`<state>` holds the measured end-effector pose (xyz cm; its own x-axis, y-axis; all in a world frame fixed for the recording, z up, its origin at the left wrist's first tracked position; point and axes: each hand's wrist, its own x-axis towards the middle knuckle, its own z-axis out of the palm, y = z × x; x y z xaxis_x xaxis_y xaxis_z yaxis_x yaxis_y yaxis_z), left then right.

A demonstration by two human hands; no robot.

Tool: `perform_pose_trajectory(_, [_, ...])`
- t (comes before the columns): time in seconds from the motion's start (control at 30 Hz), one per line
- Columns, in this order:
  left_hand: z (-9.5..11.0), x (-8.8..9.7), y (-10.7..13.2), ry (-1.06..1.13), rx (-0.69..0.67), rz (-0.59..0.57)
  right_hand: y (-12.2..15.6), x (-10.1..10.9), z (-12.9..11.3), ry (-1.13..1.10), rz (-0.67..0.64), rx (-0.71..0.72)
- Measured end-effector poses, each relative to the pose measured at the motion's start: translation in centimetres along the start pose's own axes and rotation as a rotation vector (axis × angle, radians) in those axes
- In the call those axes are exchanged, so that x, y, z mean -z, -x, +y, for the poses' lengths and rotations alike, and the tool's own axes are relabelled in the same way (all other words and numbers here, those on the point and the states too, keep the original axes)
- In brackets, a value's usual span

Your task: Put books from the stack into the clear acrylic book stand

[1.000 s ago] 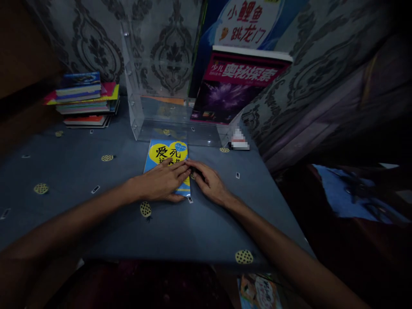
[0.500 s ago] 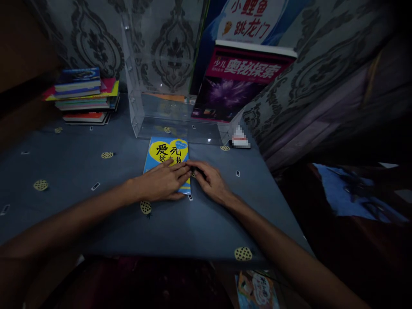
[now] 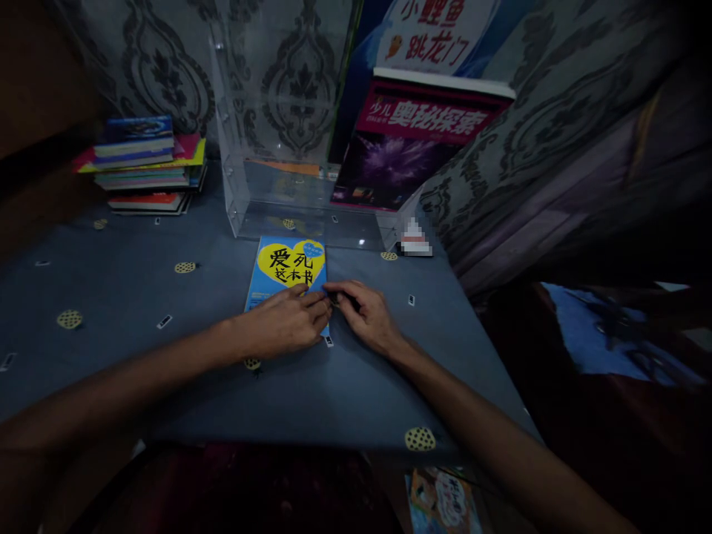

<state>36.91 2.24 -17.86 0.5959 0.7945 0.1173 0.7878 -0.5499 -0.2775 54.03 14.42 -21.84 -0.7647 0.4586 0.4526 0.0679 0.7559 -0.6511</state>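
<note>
A blue book (image 3: pixel 260 283) with a yellow heart and black lettering lies closed on the patterned tablecloth. Across its lower part rests my left hand (image 3: pixel 286 322), palm down, fingers laid over the cover to the right edge and a little bent. My right hand (image 3: pixel 364 311) is at that same edge, its fingertips close against the book and the left fingers. A dark gap shows between the right thumb and forefinger, with nothing visible in it. The lower corner of the cover is hidden under my left hand.
A clear acrylic rack (image 3: pixel 228 178) stands behind the book, holding a purple book (image 3: pixel 411 156) and a large blue book (image 3: pixel 370 44). At the back left is a stack of books (image 3: pixel 144 178). A small blurred item (image 3: pixel 416 241) sits right of the rack. Another book (image 3: pixel 445 504) lies below the front edge.
My left hand has slid slightly toward me, uncovering more of the cover lettering, and its fingers are a bit more bent. My right hand has barely moved.
</note>
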Motion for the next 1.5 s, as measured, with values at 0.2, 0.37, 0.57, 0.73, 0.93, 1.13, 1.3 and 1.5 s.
perform_pose_trajectory(0.2, [0.7, 0.5, -0.2, -0.046, -0.036, 0.023, 0.0, -0.1, -0.2, -0.012, 0.011, -0.01])
perform_pose_trajectory(0.37, [1.2, 0.4, 0.5, -0.076, -0.028, 0.064, 0.4, 0.0, -0.8, 0.013, -0.002, -0.001])
perform_pose_trajectory(0.57, [1.8, 0.5, 1.4, -0.088, -0.045, 0.072, 1.5, 0.2, -1.4, 0.063, -0.067, 0.149])
perform_pose_trajectory(0.73, [2.0, 1.0, 1.7, -0.041, -0.015, -0.024, 2.5, 0.5, -2.0, 0.071, -0.083, 0.166])
perform_pose_trajectory(0.93, [2.4, 1.3, 2.4, 0.016, -0.006, -0.008, 3.8, 0.4, -2.5, 0.081, -0.097, 0.201])
perform_pose_trajectory(1.13, [3.1, 1.4, 3.3, 0.008, 0.019, 0.015, 4.5, 0.6, -3.1, 0.104, -0.106, 0.207])
perform_pose_trajectory(1.3, [3.6, 1.7, 4.7, 0.028, 0.064, -0.012, 5.7, 0.6, -4.1, 0.203, -0.217, 0.165])
perform_pose_trajectory(1.5, [3.5, 1.9, 5.4, 0.076, 0.09, -0.012, 6.2, 0.0, -4.2, 0.325, -0.223, 0.225])
